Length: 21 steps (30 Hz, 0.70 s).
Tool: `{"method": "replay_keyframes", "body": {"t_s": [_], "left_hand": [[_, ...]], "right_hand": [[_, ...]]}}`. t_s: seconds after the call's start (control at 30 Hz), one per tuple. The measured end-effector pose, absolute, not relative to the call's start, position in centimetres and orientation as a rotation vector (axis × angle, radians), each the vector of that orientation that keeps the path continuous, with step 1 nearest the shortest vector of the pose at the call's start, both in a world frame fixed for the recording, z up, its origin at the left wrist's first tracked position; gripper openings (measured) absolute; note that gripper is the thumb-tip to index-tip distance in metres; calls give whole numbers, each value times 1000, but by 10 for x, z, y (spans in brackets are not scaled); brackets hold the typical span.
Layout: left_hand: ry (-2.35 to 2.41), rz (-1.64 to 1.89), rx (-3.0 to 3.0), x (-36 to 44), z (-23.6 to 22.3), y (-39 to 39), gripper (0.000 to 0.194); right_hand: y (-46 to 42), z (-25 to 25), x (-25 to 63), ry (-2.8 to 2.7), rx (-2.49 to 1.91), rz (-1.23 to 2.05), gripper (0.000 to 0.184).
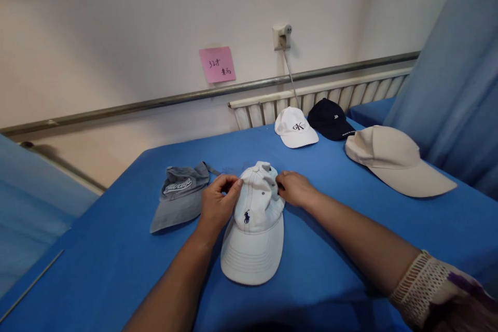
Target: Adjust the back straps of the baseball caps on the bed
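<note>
A pale, washed-out baseball cap (pixel 259 210) with a dark rider logo rests on the blue cloth, its brim pointing toward me. At the left side of its crown, my left hand (pixel 220 198) pinches the fabric between thumb and fingers. My right hand (pixel 294 188) grips the opposite side of the crown, its fingertips partly hidden by the cap. Just left of my left hand lies a grey cap (pixel 182 194) with white lettering, its strap sticking out at the back.
A white cap (pixel 296 127), a black cap (pixel 330 119) and a large beige cap (pixel 397 158) sit on the blue-covered table (pixel 128 249) toward the right. Behind stand a radiator (pixel 264 113), a pipe (pixel 163 99) and a wall socket (pixel 281 37). Blue curtains (pixel 455 78) hang at the sides.
</note>
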State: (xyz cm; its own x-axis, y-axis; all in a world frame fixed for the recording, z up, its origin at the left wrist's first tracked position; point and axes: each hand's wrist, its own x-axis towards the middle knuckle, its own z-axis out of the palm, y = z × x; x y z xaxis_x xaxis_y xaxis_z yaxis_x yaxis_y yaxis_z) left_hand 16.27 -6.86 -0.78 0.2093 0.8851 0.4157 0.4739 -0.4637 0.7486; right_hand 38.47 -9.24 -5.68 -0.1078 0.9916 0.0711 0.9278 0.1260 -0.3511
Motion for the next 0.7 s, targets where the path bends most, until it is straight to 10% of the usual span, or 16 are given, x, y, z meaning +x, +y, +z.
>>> {"method": "replay_keyframes", "body": {"t_s": [0.7], "left_hand": [[1244, 1098, 1911, 164, -18, -64, 22]], "right_hand": [[-91, -71, 404, -1591, -1437, 706, 36]]}}
